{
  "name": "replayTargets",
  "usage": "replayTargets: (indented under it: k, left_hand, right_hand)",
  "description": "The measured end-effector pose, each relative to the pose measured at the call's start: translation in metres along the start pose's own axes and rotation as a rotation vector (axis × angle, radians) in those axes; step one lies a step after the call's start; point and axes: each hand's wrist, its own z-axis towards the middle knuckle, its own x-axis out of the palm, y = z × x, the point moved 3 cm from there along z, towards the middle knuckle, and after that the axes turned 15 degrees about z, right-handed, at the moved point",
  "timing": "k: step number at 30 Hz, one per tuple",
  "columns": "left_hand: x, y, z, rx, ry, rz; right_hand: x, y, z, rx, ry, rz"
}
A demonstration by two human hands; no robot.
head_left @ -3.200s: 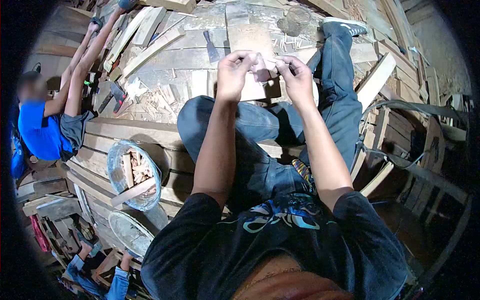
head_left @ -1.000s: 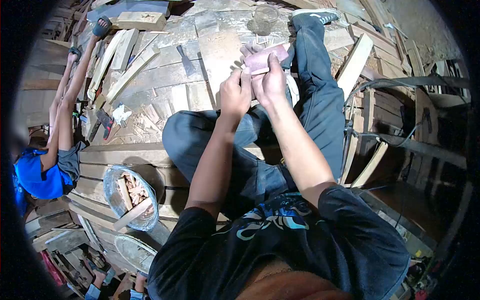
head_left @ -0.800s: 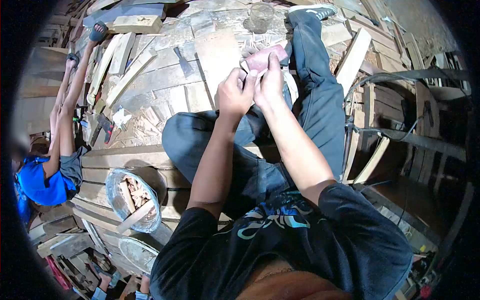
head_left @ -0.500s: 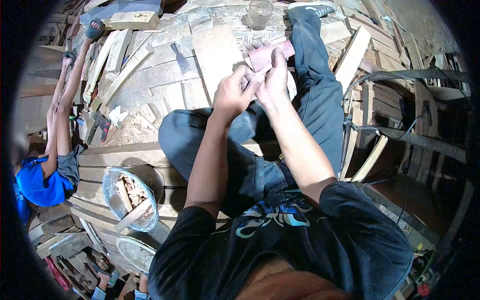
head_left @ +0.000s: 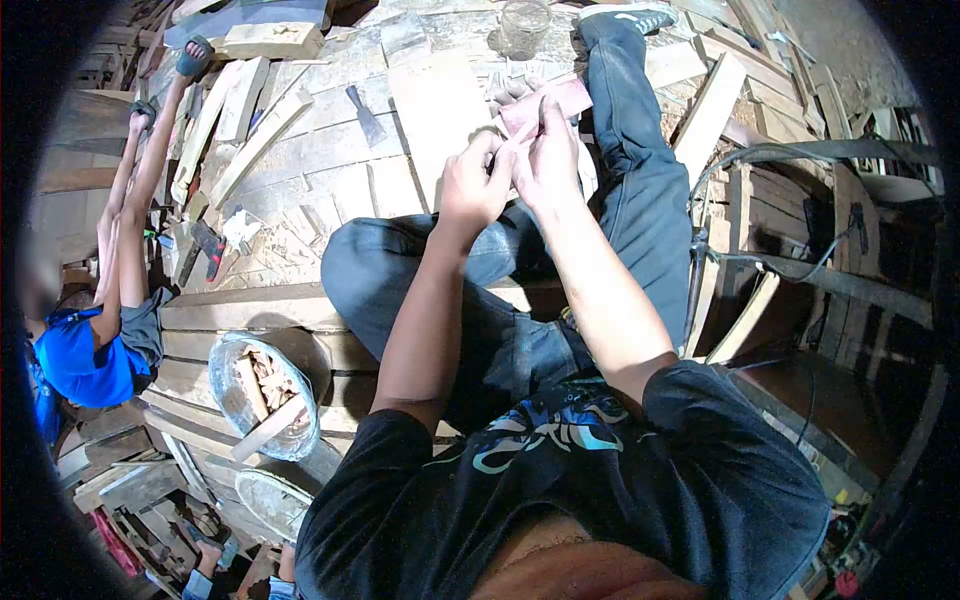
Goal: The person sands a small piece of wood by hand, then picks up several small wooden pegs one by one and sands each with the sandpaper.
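The person sits cross-legged on a floor of wooden planks (head_left: 300,170), both hands raised together over the knees at about 12 o'clock in the view. The right hand (head_left: 548,160) is closed around a pinkish sanding block (head_left: 545,100), thumb laid along its near edge, with the block sticking out past the fingers toward 12 o'clock. The left hand (head_left: 472,188) is pinched shut just beside it at 9 o'clock, fingertips pressed against the block's lower end; whatever small piece it grips is too hidden to make out. The two hands touch.

Beyond the hands, at 12 o'clock, a clear glass jar (head_left: 525,25) stands upright on the planks. A flat board (head_left: 435,105) lies at 10 o'clock of the hands, and a putty knife (head_left: 365,100) lies further out at 10 o'clock. At 8 o'clock, well apart, a plastic-lined bucket (head_left: 262,395) holds small wooden offcuts. At 9 o'clock another person in a blue shirt (head_left: 85,360) lies with arms stretched up over the planks.
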Motion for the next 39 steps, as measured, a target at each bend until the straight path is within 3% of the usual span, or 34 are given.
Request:
replayTargets:
  k: [4, 13, 16, 20, 23, 24, 27, 31, 35, 39]
  left_hand:
    - [0.002, 0.000, 0.000, 0.060, -0.041, 0.049]
    - [0.000, -0.008, -0.001, 0.016, -0.039, 0.236]
    - [0.001, -0.009, 0.000, 0.004, -0.059, 0.147]
    - [0.003, -0.001, -0.001, 0.010, 0.066, 0.200]
    - [0.011, 0.003, 0.001, 0.052, -0.050, 0.139]
    - [0.004, -0.006, -0.001, -0.024, 0.018, 0.030]
    - [0.003, -0.007, -0.007, -0.020, 0.106, 0.108]
    - [0.005, -0.006, 0.000, 0.048, -0.085, 0.085]
    - [0.008, -0.001, -0.006, -0.089, 0.188, 0.083]
    - [0.005, -0.008, -0.003, 0.037, -0.061, 0.031]
  right_hand:
    - [0.007, -0.003, -0.004, -0.025, 0.127, 0.013]
    - [0.009, 0.002, -0.007, -0.034, 0.065, -0.012]
    - [0.002, -0.001, -0.007, -0.019, 0.064, -0.014]
    - [-0.005, -0.003, -0.007, -0.022, -0.026, 0.027]
    - [-0.004, -0.002, -0.008, -0.056, 0.005, -0.052]
    - [-0.004, 0.002, -0.004, -0.068, 0.012, -0.054]
    - [-0.001, 0.012, 0.003, -0.109, -0.049, 0.018]
    - [0.002, 0.003, -0.010, -0.019, -0.039, -0.029]
    - [-0.004, 0.014, -0.005, -0.054, -0.127, 0.035]
    - [-0.016, 0.003, -0.008, -0.022, -0.052, -0.041]
